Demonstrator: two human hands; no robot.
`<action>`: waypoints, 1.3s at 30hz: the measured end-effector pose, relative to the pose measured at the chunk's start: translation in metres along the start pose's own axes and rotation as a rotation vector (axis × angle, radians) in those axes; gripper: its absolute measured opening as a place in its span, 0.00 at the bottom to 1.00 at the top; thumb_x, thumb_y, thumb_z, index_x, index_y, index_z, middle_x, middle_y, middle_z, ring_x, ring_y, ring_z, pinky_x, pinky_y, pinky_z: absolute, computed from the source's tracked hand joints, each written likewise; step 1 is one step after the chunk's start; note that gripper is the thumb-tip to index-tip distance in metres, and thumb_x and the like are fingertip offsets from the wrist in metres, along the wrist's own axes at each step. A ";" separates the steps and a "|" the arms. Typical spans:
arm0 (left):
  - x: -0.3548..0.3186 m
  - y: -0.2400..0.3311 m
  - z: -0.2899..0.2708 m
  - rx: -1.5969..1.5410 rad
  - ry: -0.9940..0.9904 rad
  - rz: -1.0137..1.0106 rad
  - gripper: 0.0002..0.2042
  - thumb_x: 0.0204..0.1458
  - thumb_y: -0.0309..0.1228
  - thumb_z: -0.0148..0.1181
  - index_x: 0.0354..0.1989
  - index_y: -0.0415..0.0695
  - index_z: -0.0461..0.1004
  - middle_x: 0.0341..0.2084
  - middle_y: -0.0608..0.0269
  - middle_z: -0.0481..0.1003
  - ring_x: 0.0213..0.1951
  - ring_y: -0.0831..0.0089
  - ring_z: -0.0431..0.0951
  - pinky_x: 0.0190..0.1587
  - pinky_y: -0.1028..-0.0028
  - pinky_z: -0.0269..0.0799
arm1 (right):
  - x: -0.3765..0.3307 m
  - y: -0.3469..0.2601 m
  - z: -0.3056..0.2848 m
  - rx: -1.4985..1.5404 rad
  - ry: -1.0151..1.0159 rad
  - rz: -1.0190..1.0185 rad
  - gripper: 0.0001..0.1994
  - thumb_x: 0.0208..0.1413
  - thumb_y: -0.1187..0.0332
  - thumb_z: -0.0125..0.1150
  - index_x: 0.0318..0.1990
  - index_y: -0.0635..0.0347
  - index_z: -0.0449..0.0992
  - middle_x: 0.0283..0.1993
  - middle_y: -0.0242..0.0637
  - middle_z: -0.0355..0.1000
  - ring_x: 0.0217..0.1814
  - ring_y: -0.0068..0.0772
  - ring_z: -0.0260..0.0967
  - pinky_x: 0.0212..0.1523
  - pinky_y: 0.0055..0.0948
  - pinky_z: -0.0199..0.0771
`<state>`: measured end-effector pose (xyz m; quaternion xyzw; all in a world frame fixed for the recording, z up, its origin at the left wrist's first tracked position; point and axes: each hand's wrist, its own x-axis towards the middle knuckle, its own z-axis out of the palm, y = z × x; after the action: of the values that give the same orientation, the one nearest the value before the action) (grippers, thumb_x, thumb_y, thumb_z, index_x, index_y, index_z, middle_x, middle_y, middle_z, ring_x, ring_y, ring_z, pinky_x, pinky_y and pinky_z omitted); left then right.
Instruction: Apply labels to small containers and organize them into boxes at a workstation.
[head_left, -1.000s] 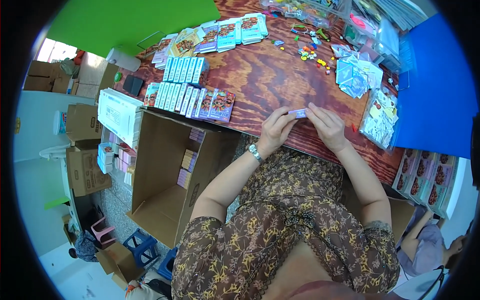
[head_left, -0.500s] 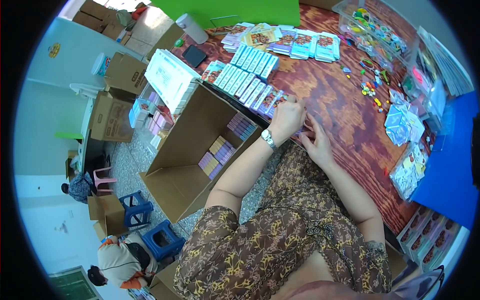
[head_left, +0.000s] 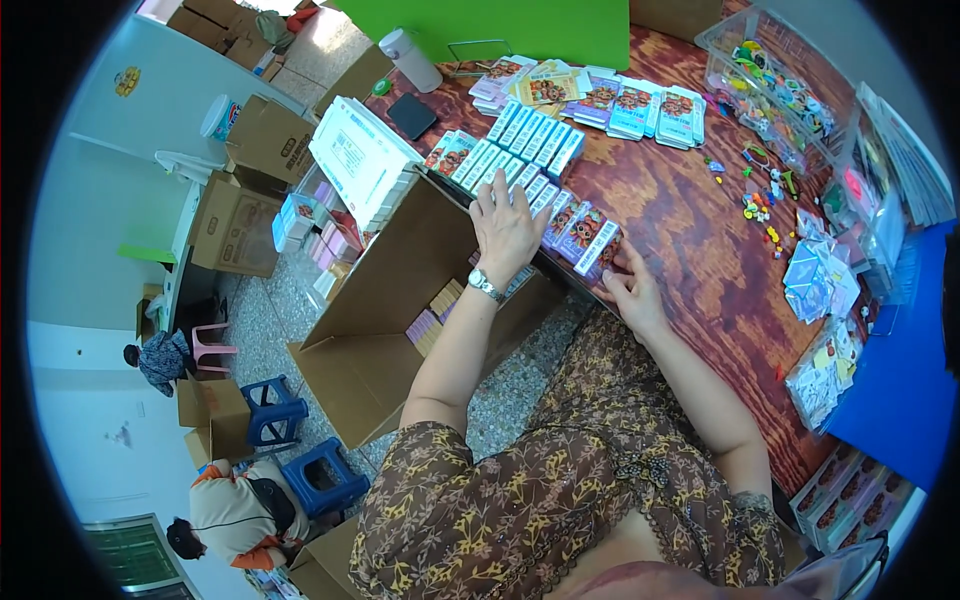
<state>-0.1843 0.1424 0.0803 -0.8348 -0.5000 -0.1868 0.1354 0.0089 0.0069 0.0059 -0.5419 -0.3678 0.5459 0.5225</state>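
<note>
Small printed card boxes [head_left: 545, 145] stand packed in two rows along the table's left edge, white narrow sides up. The nearer row ends in purple boxes with cartoon pictures, the last one [head_left: 598, 248] leaning with its front showing. My left hand [head_left: 505, 225], wearing a watch, reaches over this nearer row with fingers spread, the tips at the boxes and nothing held. At the row's near end, my right hand [head_left: 637, 290] has its thumb and bent fingers around the end of the last purple box. My left forearm partly hides an open carton [head_left: 375, 270] below the table edge, holding more small boxes.
Stacks of flat printed cards [head_left: 632, 108], a white bottle [head_left: 410, 60] and a dark phone [head_left: 411, 116] lie farther back. Loose small toys [head_left: 757, 208], plastic packets [head_left: 818, 275] and a clear bin [head_left: 770, 80] occupy the right. Blue stools [head_left: 325, 475] and another person [head_left: 245, 510] are at left.
My left hand has moved left and away from the row's near end, uncovering the purple boxes. My right hand stays at that end. The whole view has shifted slightly.
</note>
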 end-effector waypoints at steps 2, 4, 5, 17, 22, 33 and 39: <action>0.000 0.001 0.000 -0.014 -0.003 0.001 0.24 0.53 0.47 0.64 0.48 0.37 0.76 0.55 0.46 0.71 0.55 0.50 0.66 0.52 0.53 0.63 | -0.002 -0.008 0.005 0.145 0.004 0.050 0.34 0.67 0.75 0.54 0.76 0.57 0.45 0.68 0.54 0.54 0.57 0.36 0.70 0.56 0.42 0.81; -0.001 0.003 -0.001 -0.028 -0.006 0.003 0.23 0.53 0.47 0.63 0.47 0.39 0.77 0.52 0.51 0.73 0.53 0.51 0.68 0.51 0.53 0.65 | -0.002 -0.010 0.011 0.174 0.041 0.052 0.36 0.64 0.72 0.59 0.76 0.60 0.47 0.66 0.53 0.58 0.54 0.33 0.72 0.52 0.35 0.80; -0.002 0.007 -0.001 -0.047 -0.021 0.014 0.22 0.53 0.46 0.64 0.47 0.40 0.77 0.49 0.53 0.74 0.51 0.52 0.69 0.49 0.54 0.66 | -0.001 -0.011 0.013 0.203 0.078 0.052 0.38 0.62 0.69 0.63 0.75 0.63 0.48 0.64 0.52 0.61 0.50 0.30 0.74 0.48 0.27 0.79; 0.003 -0.007 -0.001 -0.186 -0.012 0.043 0.26 0.53 0.46 0.64 0.56 0.42 0.73 0.51 0.49 0.73 0.54 0.48 0.69 0.54 0.53 0.65 | 0.022 -0.011 0.044 0.050 0.017 -0.045 0.41 0.61 0.69 0.63 0.76 0.62 0.44 0.64 0.51 0.66 0.52 0.31 0.76 0.55 0.32 0.74; -0.011 -0.007 0.007 -0.314 -0.119 0.218 0.36 0.58 0.54 0.56 0.71 0.48 0.60 0.69 0.42 0.57 0.70 0.39 0.53 0.67 0.37 0.45 | 0.032 -0.008 0.046 -0.006 -0.026 -0.060 0.42 0.60 0.72 0.62 0.76 0.61 0.41 0.63 0.50 0.66 0.53 0.31 0.76 0.55 0.31 0.75; -0.007 -0.026 0.015 -0.239 -0.184 0.256 0.31 0.61 0.51 0.54 0.72 0.57 0.61 0.70 0.48 0.57 0.69 0.39 0.55 0.67 0.38 0.44 | 0.055 -0.003 0.042 -0.247 -0.066 0.034 0.42 0.62 0.73 0.62 0.77 0.59 0.40 0.60 0.48 0.65 0.55 0.34 0.73 0.50 0.29 0.77; -0.002 -0.005 0.020 -0.291 -0.205 0.275 0.32 0.59 0.55 0.54 0.70 0.56 0.63 0.69 0.48 0.58 0.70 0.39 0.54 0.66 0.32 0.43 | 0.044 -0.011 0.026 -0.074 -0.069 -0.123 0.41 0.57 0.78 0.62 0.74 0.62 0.45 0.55 0.45 0.69 0.53 0.31 0.74 0.48 0.27 0.78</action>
<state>-0.1858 0.1511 0.0619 -0.9204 -0.3604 -0.1510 -0.0140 -0.0083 0.0559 0.0105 -0.5181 -0.4381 0.5172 0.5217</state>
